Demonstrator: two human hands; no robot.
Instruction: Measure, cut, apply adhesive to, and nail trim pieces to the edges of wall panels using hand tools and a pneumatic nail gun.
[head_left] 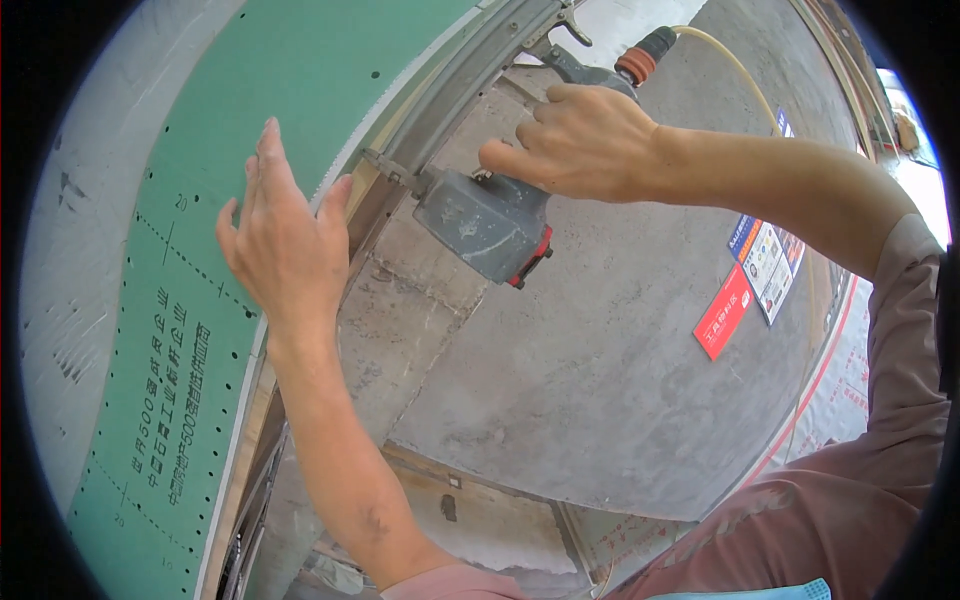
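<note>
My left hand [292, 245] lies with spread fingers against a green plasterboard [270, 75] that has dotted lines, dark spots and printed characters. Its thumb points toward the board's white edge. To its right, my right hand [595, 145] is wrapped round the handle of a grey pneumatic nail gun [480, 225]. The gun's nose touches or nearly touches the strip along the board's edge; I cannot tell which. Its long magazine [470, 75] runs up and away from the nose. A hose coupling [645, 55] with an orange-red collar sits at the handle's end.
From the coupling a pale air hose [735, 65] curves off to the right. Behind the gun is a grey concrete surface [580, 370] with a red card [722, 312] and printed sheets [770, 262]. Wooden strips [260, 400] run along the board's edge. A light blue item [760, 592] shows at the bottom.
</note>
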